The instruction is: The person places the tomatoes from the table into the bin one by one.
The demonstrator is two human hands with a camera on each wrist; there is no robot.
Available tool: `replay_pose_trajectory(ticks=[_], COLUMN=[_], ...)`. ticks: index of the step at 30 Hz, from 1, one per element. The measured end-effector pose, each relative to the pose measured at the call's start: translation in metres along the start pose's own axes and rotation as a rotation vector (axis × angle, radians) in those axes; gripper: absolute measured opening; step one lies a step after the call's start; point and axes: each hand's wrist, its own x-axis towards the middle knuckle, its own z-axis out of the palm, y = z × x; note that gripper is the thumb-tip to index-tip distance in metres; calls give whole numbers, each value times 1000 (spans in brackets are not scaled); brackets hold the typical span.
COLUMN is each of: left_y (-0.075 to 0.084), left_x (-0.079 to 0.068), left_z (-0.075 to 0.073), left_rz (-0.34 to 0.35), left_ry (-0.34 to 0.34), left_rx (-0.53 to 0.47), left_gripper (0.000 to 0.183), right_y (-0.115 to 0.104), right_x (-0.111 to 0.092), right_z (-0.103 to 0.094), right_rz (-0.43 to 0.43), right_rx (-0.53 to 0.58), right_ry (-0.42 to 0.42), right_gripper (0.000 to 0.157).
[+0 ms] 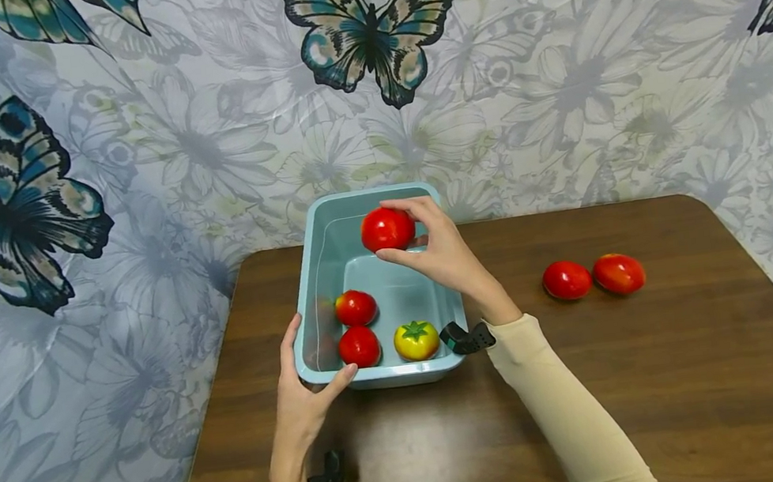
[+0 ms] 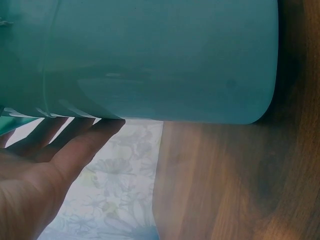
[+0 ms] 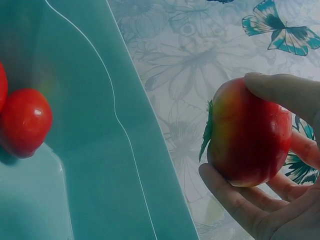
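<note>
Sleeve (image 1: 578,410) nearest the head camera, the right hand (image 1: 441,254) pinches a red tomato (image 1: 385,229) above the far half of the basin (image 1: 402,287); left wrist, the left hand (image 2: 45,175) touches its outer side, straight-fingered; right wrist, the tomato's calyx (image 3: 206,132) faces basinward.

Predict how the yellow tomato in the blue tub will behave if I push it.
The yellow tomato will probably roll easily, given its rounded shape. Its glossy skin suggests it may be slippery to grip. The near side of the blue tub, close by it, would likely stop it rolling that way.
</note>
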Motion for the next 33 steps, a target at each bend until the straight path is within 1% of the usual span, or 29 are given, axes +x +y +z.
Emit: replay_pose_trajectory(ticks=[7, 13, 21, 25, 30, 33], left_y=[1, 2, 3, 4, 4, 6], left_x=[0, 0, 0, 0, -2, -3], left_z=[2, 2, 3, 4, 6, 6], left_rz=[16, 14, 19, 19, 13, 6], left_ry=[6, 12, -4, -3, 2, 2], left_rx=[-5, 6, -17, -5, -39, -48], left_gripper=[100, 100, 100, 100, 100, 100], right_y=[0, -1, -2, -1, 2, 6], right_x=[-1, -2, -3, -4, -8, -14], right_z=[-1, -4, -7, -9, -16, -26], right_rz=[-1, 2, -2, -9, -11, -5], right_rx=[-1, 12, 17, 33, 71, 82], right_ry=[-4, -10, -17, -23, -28, 2], right_gripper=[63, 63, 64, 65, 65, 65])
